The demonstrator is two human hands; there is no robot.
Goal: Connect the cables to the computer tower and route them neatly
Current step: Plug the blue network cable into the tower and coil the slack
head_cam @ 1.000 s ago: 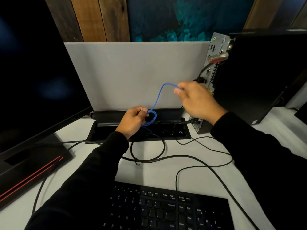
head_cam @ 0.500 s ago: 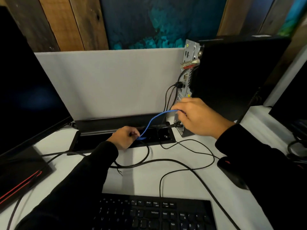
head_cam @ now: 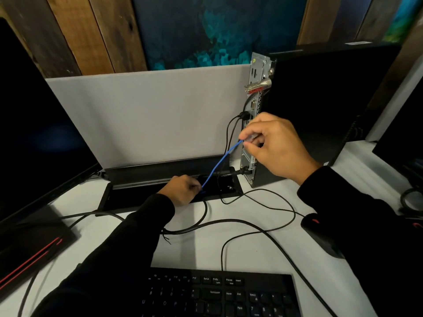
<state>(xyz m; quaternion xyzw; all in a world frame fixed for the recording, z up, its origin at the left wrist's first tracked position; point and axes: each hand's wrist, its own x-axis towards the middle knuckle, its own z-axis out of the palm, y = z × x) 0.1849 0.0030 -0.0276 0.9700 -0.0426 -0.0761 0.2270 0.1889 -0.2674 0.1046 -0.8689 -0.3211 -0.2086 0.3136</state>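
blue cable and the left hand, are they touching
Touching. The head view shows the blue cable running down into the curled fingers of the left hand, which grips it over the desk's cable tray.

A black keyboard (head_cam: 219,294) lies at the near edge of the white desk (head_cam: 190,250), and a black mouse with red accents (head_cam: 320,236) lies toward its right edge. A dark monitor (head_cam: 39,124) stands at the left edge on a base with red stripes (head_cam: 34,243). A grey divider panel (head_cam: 146,115) runs along the far edge, with wooden planks (head_cam: 91,33) and a teal painting (head_cam: 215,30) behind it.
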